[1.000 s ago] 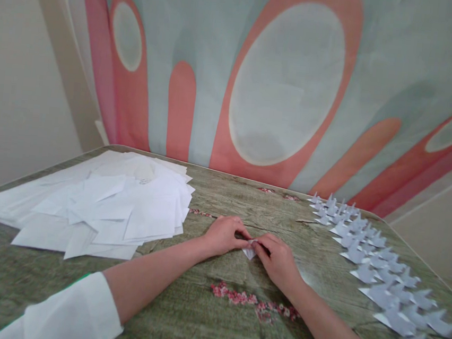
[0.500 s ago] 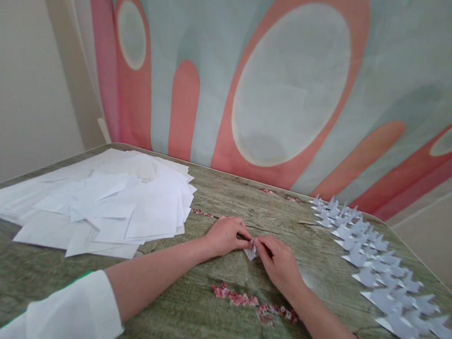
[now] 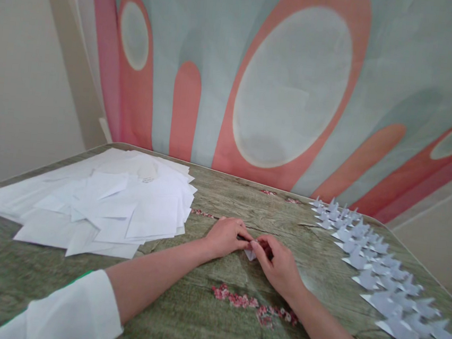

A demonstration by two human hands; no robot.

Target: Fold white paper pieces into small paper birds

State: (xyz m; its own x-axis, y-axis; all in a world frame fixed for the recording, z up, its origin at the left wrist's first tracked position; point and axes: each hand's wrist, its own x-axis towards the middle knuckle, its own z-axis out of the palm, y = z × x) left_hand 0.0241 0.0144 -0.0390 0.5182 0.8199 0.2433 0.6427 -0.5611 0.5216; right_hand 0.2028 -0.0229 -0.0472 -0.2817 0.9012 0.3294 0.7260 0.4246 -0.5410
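A small folded piece of white paper (image 3: 250,255) is pinched between both hands near the middle of the table. My left hand (image 3: 227,237) holds its left side, thumb and fingertips closed on it. From the right, my right hand (image 3: 278,263) grips the same paper between thumb and forefinger. Fingers cover most of the paper, so its exact shape is hidden; only a pale lower corner shows. Off to the right stand rows of folded white paper birds (image 3: 367,279), several of them close together.
A wide, loose pile of white paper sheets (image 3: 157,216) lies on the left of the wood-patterned table (image 3: 180,314). Pink flowers (image 3: 237,298) are printed on the tabletop. Behind the far edge hangs a coral and grey-green patterned backdrop (image 3: 203,109).
My right thumb and fingers have shifted slightly left over the folded paper, covering more of it. My left hand keeps its place, and the paper pile and birds are unchanged.
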